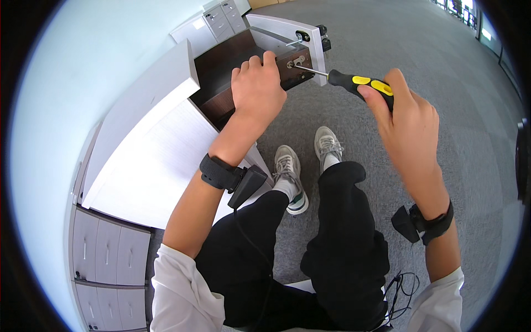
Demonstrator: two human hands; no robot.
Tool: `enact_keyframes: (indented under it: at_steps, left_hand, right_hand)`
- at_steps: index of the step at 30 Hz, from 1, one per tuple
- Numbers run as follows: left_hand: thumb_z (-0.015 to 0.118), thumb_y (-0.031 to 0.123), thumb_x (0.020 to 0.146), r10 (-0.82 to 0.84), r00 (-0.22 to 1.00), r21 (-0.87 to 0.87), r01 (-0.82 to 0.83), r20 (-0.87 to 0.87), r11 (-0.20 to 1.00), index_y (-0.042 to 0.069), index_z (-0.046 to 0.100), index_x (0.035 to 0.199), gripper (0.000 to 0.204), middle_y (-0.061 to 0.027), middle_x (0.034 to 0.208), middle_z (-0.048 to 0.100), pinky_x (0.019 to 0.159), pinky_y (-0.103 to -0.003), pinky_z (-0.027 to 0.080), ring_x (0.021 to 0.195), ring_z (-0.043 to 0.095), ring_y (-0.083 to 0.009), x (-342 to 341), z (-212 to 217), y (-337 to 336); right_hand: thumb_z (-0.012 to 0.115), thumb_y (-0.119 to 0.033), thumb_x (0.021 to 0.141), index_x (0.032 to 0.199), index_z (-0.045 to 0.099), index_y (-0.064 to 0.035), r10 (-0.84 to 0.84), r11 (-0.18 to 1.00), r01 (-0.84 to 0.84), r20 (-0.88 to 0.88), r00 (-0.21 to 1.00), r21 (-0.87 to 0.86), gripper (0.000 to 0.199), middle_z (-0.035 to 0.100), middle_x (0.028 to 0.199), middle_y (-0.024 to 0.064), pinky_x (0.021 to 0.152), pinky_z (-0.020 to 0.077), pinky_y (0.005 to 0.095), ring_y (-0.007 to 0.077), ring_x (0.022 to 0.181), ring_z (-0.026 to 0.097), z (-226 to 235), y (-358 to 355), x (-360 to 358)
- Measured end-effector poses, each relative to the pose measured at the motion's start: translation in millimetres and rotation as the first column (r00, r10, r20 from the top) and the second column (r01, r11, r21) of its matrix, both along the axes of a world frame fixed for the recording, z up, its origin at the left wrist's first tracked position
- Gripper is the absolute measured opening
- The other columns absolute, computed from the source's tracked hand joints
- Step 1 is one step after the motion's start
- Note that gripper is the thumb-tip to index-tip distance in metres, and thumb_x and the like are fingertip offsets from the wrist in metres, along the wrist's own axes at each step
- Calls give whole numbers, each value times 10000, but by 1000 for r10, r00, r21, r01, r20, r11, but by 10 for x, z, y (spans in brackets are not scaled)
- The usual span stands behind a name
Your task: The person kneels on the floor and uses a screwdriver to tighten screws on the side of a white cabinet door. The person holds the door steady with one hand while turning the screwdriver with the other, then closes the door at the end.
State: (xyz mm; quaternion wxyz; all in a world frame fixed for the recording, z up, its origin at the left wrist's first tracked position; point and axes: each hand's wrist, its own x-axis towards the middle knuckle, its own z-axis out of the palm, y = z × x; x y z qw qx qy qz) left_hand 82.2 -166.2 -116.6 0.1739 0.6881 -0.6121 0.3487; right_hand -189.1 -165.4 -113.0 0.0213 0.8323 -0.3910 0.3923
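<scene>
A pulled-out drawer (222, 104) with dark brown sides and a pale front panel (317, 50) extends from a white cabinet (149, 149). My left hand (257, 86) is closed over the top edge of the drawer's near side, fingers curled inward. My right hand (412, 119) grips the black and yellow handle of a screwdriver (347, 81). Its thin shaft points left, and the tip meets a round metal fitting (290, 65) on the drawer side near the front panel. Beside that sits a small metal plate (300, 60). A lock (302, 36) with a metal rod is mounted inside the front panel.
Keys (325, 44) hang outside the front panel. Grey cabinets (221, 22) stand at the back, with more drawers (108, 249) at lower left. My shoes (287, 171) rest on grey carpet (381, 33) below the drawer. Black cables (406, 290) trail at lower right.
</scene>
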Motion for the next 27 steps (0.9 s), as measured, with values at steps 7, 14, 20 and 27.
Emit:
enact_keyframes:
  at_steps: [7,14,20,27]
  left_hand:
    - [719,49,725,4,1000,30,-4,-6,1000,46,585,1076,375,-147,956,650,828,-444,486,935,668,-333,10,-3,14]
    - [724,53,720,36,999,30,-35,-25,999,45,585,1094,400,-158,962,649,834,-463,485,942,669,-340,-30,10,16]
    - [753,119,831,73,997,124,-68,-34,990,70,576,1240,449,-161,1058,679,867,-494,501,1032,677,-351,-28,70,88]
    - [715,42,732,40,999,49,-40,-3,998,45,577,1102,395,-162,971,647,829,-458,490,945,668,-346,-17,17,68]
  right_hand:
    - [748,-332,932,1112,505,-22,346,899,-270,180,921,-345,433,585,931,177,566,532,386,371,719,675,-54,17,70]
    - [720,-176,948,1094,493,0,-69,977,74,-28,997,200,322,536,1116,212,622,548,412,389,804,672,102,-57,50]
    - [676,-142,985,1140,482,-31,357,929,-315,241,902,-195,272,577,1109,240,719,543,444,396,858,671,-38,120,33]
    - [779,-155,879,1102,481,-8,88,985,-104,116,989,139,401,489,1129,204,711,557,455,403,879,657,75,121,117]
